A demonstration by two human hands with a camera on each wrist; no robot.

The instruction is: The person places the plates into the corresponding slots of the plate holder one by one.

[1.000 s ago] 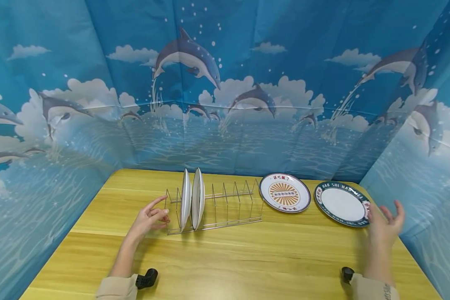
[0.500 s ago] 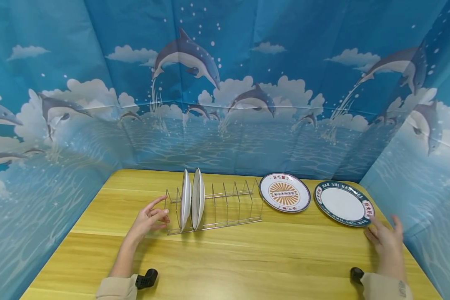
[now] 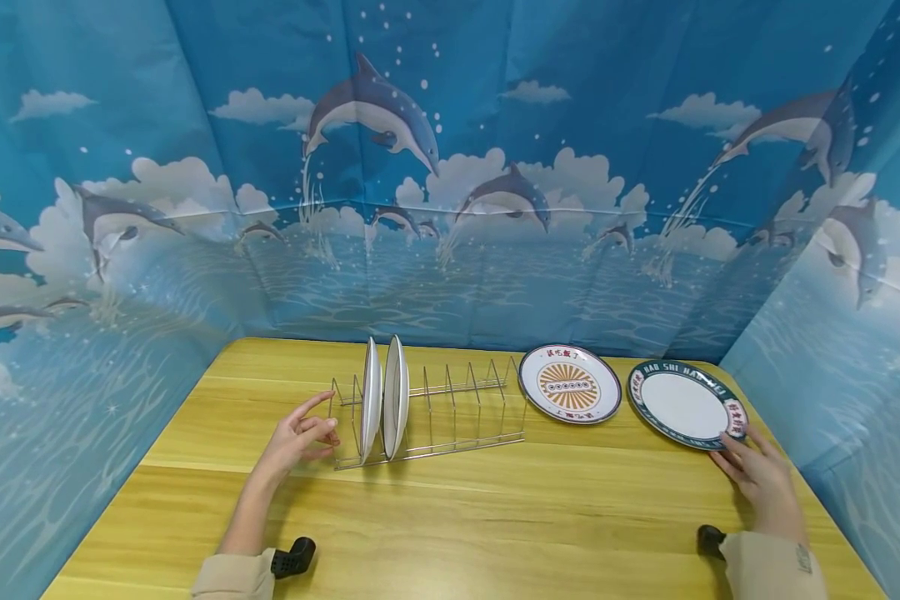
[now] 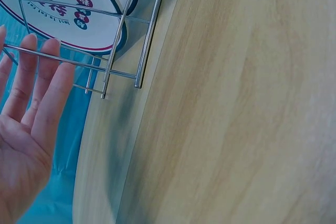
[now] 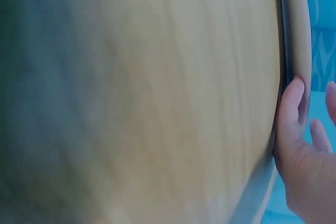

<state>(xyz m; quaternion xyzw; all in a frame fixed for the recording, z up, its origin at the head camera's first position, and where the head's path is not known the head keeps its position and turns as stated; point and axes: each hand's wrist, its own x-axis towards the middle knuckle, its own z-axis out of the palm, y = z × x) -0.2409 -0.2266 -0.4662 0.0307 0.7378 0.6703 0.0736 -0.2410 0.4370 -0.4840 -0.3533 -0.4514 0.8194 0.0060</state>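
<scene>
In the head view, my left hand [image 3: 296,442] is at the left end of a wire dish rack [image 3: 465,444], thumb and forefinger at its end wire. Two plates stand on edge in the rack, a left one [image 3: 372,400] and a right one [image 3: 396,400]. The left wrist view shows several fingers against the rack's wire beside a plate [image 4: 68,19] with red lettering. At far right, my right hand [image 3: 761,479] grips the near right rim of a white plate [image 3: 682,407] with a dark green lettered border, which lies flat. The fingers beneath are partly hidden.
A white plate [image 3: 570,385] with an orange sunburst lies between the rack and the green-rimmed plate. The wooden table [image 3: 495,525] ends at a blue dolphin-print curtain [image 3: 450,275] behind and at the sides. Black wrist devices show beside both sleeves.
My right hand has come down from above the table's right side, inward to the green-rimmed plate, and taken its rim. The left hand and the rack have stayed put.
</scene>
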